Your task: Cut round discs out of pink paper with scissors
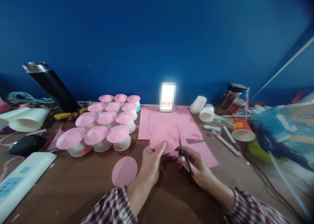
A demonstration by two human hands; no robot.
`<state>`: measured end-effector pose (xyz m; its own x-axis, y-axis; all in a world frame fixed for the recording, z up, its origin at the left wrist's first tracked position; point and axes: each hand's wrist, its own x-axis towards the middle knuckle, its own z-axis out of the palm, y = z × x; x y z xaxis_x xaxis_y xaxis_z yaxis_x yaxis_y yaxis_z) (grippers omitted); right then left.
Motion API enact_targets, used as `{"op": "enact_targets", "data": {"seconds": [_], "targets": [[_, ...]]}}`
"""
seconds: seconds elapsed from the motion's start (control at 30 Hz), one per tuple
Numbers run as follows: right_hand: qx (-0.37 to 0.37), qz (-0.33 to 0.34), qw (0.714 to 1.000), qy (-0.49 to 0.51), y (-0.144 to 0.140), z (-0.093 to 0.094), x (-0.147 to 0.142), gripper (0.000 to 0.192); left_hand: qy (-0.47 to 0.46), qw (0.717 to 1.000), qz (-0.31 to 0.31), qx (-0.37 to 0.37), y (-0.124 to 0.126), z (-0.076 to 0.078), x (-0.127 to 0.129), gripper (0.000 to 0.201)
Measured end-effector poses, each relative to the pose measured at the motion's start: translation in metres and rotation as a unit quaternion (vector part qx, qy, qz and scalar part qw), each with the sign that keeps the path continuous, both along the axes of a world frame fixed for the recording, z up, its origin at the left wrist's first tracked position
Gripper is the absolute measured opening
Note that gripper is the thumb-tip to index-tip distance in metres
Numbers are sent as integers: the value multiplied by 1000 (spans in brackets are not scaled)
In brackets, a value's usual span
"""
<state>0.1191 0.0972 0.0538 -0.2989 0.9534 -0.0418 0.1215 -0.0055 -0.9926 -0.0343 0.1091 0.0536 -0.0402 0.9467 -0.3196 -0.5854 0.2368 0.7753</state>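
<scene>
My left hand pinches a sheet of pink paper between thumb and fingers, thumb on top near its lower edge. In my right hand is a pair of dark-handled scissors, blades pointing away from me along the sheet's right side. The blades look slightly apart; whether they touch the paper I cannot tell. Under the held sheet lie larger pink sheets and a smaller pink piece. A cut pink paper circle rests on the table, left of my left hand.
Several paper cups topped with pink cones stand in rows at left. A power strip and black bottle lie further left. White cups, a marker, a red cup and a jar are at right.
</scene>
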Motion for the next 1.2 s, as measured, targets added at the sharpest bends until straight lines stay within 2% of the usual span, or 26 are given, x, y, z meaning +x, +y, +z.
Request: {"op": "enact_targets", "data": {"seconds": [0.27, 0.5, 1.2], "targets": [[-8, -15, 1000, -6, 0, 0, 0, 46, -4, 1000, -4, 3, -1, 0, 0, 44], [-12, -15, 1000, -2, 1, -1, 0, 43, 14, 1000, -6, 14, -1, -1, 0, 38], [-5, -13, 1000, -19, 1, 0, -1, 41, 11, 1000, -5, 9, -1, -1, -1, 41]]}}
